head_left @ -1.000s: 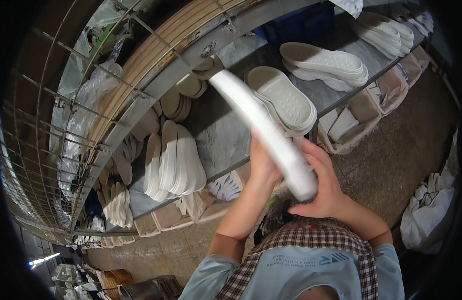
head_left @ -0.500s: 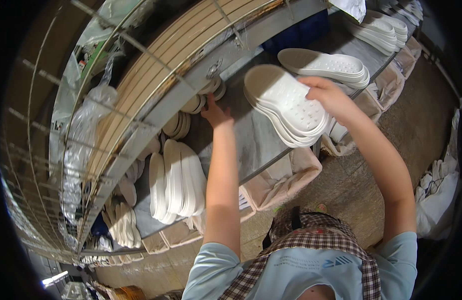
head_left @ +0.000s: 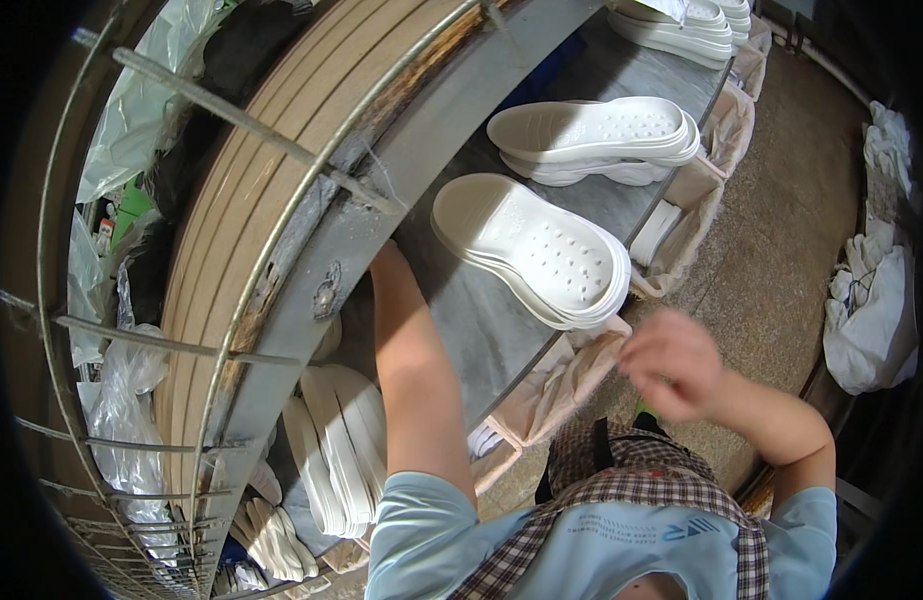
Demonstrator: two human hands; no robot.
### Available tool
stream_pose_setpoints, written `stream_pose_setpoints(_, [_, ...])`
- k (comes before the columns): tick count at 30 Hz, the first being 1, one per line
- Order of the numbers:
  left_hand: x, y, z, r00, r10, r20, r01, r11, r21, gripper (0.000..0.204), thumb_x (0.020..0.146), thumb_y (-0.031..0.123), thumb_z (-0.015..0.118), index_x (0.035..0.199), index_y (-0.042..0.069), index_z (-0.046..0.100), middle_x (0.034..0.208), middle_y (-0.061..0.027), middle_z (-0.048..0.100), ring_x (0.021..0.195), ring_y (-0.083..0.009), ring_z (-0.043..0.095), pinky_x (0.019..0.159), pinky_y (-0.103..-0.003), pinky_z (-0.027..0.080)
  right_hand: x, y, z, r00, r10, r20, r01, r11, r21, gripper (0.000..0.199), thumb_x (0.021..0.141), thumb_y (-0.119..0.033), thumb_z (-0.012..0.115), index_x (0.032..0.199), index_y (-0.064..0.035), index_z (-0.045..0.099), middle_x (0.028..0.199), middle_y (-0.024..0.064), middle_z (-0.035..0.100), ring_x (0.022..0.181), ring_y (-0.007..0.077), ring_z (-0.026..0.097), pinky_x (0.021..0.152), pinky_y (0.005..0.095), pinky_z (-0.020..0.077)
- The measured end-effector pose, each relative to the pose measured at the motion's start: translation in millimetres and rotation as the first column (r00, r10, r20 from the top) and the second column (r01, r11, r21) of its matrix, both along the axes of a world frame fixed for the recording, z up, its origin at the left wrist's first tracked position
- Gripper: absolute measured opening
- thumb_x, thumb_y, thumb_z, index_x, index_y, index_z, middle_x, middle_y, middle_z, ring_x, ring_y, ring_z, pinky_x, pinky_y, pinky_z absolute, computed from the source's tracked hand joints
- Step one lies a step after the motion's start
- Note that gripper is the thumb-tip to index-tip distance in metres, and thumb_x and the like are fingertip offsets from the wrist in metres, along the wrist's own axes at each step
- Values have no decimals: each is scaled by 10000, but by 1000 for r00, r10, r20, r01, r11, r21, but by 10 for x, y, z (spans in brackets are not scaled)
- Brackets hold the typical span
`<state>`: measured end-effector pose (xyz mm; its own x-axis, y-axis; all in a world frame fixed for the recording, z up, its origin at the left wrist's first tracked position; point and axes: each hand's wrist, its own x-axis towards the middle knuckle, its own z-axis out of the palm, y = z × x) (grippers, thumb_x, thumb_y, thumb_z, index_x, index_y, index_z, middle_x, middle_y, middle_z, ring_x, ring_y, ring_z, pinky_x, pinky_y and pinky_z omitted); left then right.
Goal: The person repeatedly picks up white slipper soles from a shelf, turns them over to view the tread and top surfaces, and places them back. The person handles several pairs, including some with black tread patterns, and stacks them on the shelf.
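Observation:
A stack of white perforated shoe soles (head_left: 536, 245) rests on the grey tabletop (head_left: 456, 345), with its toe end by the front edge. My right hand (head_left: 671, 365) hangs in the air off that edge, just right of the stack and apart from it. Its fingers are loosely curled and blurred, with a gap by the thumb and nothing visible in them. My left arm reaches in under the upper shelf; only the edge of my left hand (head_left: 382, 258) shows, and its fingers are hidden behind the shelf beam. Farther back lies another sole stack (head_left: 596, 140).
Several white soles (head_left: 336, 450) stand on edge left of my left arm. The metal shelf beam (head_left: 326, 290) and a wire rack (head_left: 231, 355) overhang the left side. Lined bins (head_left: 556, 385) hang along the table front. White bags (head_left: 871, 320) lie on the floor at right.
My right hand has let go of the sole stack, which now lies on the table, and drawn back toward me. My left hand has gone behind the shelf beam. The view has shifted.

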<state>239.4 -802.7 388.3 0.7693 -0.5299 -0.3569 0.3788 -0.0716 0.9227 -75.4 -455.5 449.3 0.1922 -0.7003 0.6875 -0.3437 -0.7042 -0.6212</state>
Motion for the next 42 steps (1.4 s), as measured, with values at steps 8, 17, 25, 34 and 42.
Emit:
stream_pose_setpoints(8, [-195,529,-186,999,-12,-40,5,983,-186,494,819,192,621,1225,-6,422,1170,-179,537,1016,-305,579,795,-442,498,237,518,-852,990,142,-6,-119,854,506,100,802,-98,615,888,-49,626,867,88,628,798,277,601,698,348,480])
stream_pose_setpoints(17, [-446,3200,-34,951,-271,-151,229,942,-243,478,855,50,511,1303,138,371,1310,-86,432,1145,-304,460,822,-546,413,565,286,-1271,778,51,626,-620,231,750,599,916,-374,559,1359,-16,371,1287,162,507,1208,238,474,976,356,408])
stream_pose_setpoints(25, [-654,4765,112,858,-491,-148,453,861,-229,543,874,61,531,1356,135,293,1361,-84,371,1174,-284,441,898,-516,421,1310,188,-1322,152,-343,927,-988,-52,143,621,923,-479,475,1380,-75,361,1363,116,450,1245,253,441,1029,426,358])
stream_pose_setpoints(34, [-119,4531,346,805,-540,246,585,792,-177,698,918,357,545,1431,66,171,1454,-138,258,1341,-296,282,1065,-464,299,1227,245,-1312,102,-253,962,-995,-41,94,583,893,-412,570,1336,-69,409,1276,82,529,1165,220,520,956,398,458])
stream_pose_setpoints(42, [-209,3887,594,725,-660,197,688,706,-168,334,920,64,513,1225,-58,452,1117,-132,594,997,-192,588,876,-302,471,1195,269,-1333,183,-180,966,-979,53,196,790,867,-413,607,1443,-112,158,1416,91,353,1279,232,399,1014,425,418])
